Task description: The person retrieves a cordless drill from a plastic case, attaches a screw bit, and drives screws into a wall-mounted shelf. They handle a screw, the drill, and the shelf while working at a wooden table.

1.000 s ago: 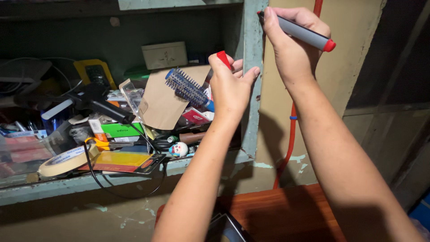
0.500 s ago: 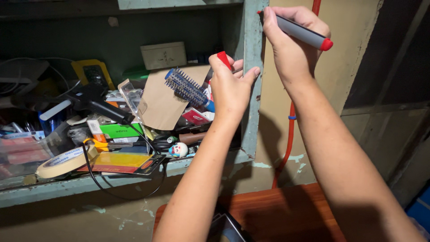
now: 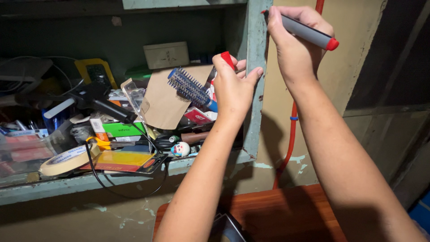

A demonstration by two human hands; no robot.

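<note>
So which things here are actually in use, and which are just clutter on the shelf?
In use:
- right hand holding a grey marker, tip at the green shelf post
- left hand holding the red cap, fingers on the post

Lying about:
- blue hairbrush
- brown envelope
- masking tape roll
- black cable
- small egg-shaped figurine

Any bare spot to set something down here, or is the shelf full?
Shelf is crowded: tape roll, hairbrush, cardboard and cables fill it to the front edge. Free patches: wooden surface below, between the forearms, and the wall right of the red cable.
</note>
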